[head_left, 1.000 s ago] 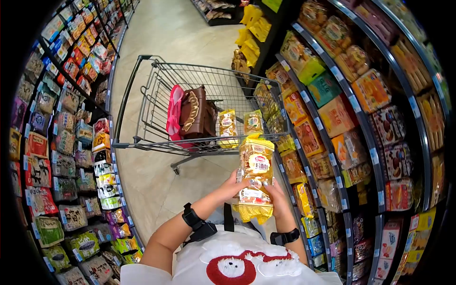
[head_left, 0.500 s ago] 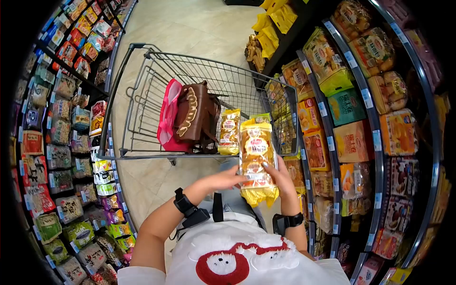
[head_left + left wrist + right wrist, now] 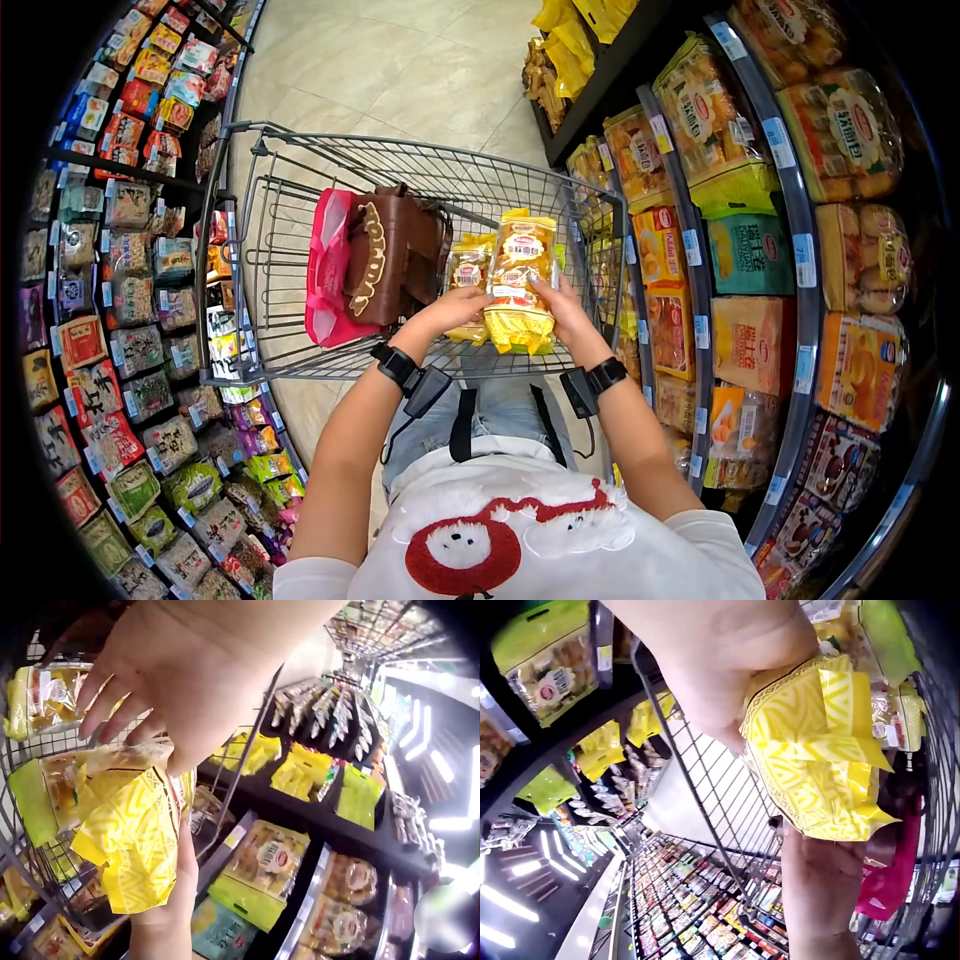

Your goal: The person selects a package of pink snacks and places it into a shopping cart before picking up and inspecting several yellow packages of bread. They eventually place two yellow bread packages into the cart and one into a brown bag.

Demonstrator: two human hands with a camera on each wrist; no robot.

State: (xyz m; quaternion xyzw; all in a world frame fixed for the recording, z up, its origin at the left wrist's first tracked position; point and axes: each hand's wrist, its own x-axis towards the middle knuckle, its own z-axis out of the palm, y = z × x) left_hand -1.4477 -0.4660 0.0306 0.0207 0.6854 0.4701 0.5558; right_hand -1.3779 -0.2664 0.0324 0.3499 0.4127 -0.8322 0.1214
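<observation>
A clear and yellow pack of bread rolls (image 3: 523, 265) is between both hands, above the basket of a wire shopping cart (image 3: 290, 381). On its left side, my left hand (image 3: 452, 310) holds the pack with the thumb over its front. My right hand (image 3: 568, 312) grips the opposite side, thumb also on the front. The pack's yellow crimped end (image 3: 135, 836) faces me in the left wrist view. A similar bread pack (image 3: 468, 268) lies in the cart just left of it, partly covered by my left hand. Another pack is mostly hidden behind the held one.
A brown handbag (image 3: 405, 265) and a pink bag (image 3: 328, 275) sit at the cart's left. Shelves of packaged bread (image 3: 748, 340) rise close on the right. Small snack bags (image 3: 145, 350) fill the left shelves. Tiled floor (image 3: 420, 85) runs beyond the cart.
Both hands have carried the bread pack forward, from near my body to over the cart basket. The cart now appears closer, with my forearms reaching across its near rim.
</observation>
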